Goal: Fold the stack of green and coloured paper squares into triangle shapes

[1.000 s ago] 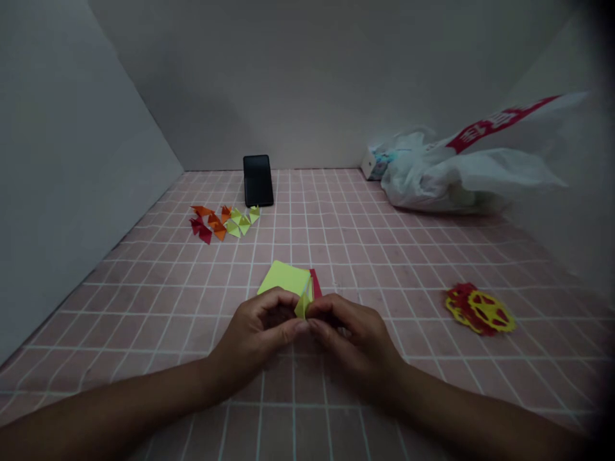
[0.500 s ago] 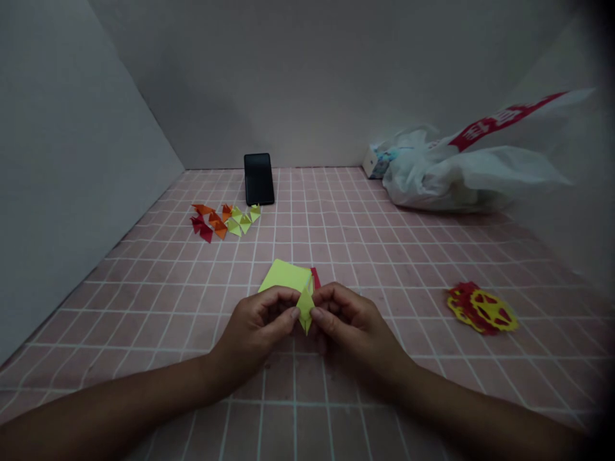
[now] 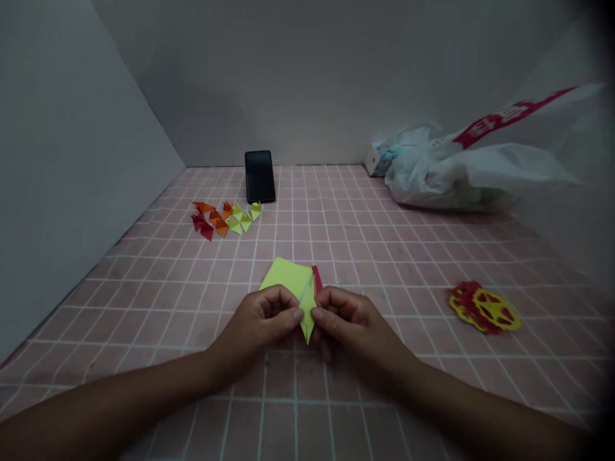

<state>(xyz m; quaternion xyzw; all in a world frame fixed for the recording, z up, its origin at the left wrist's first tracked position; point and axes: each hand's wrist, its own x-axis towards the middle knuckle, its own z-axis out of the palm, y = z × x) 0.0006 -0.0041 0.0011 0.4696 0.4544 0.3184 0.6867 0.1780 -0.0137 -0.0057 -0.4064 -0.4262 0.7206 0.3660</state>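
Observation:
A small folded yellow paper (image 3: 307, 318) with a narrow point toward me is pinched between my two hands. My left hand (image 3: 268, 320) is closed, thumb and forefinger on the paper's left edge. On its right edge, my right hand (image 3: 346, 322) grips it the same way. Just beyond the hands lies a stack of yellow paper sheets (image 3: 287, 275), partly hidden by my left fingers. A strip of red paper (image 3: 318, 280) shows at the right side of that stack. The fingertips behind the folded paper are hidden.
Several small folded paper pieces in red, orange and yellow (image 3: 220, 224) lie at the back left. A black phone (image 3: 260, 177) leans behind them. A white plastic bag (image 3: 446, 176) and a small box (image 3: 376, 160) sit at the back right. Red and yellow cut-out discs (image 3: 485, 308) lie at right.
The folded paper has come slightly nearer to me, its lower tip now further down. My fingers still pinch both edges, and the rest of the scene has shifted only slightly in view.

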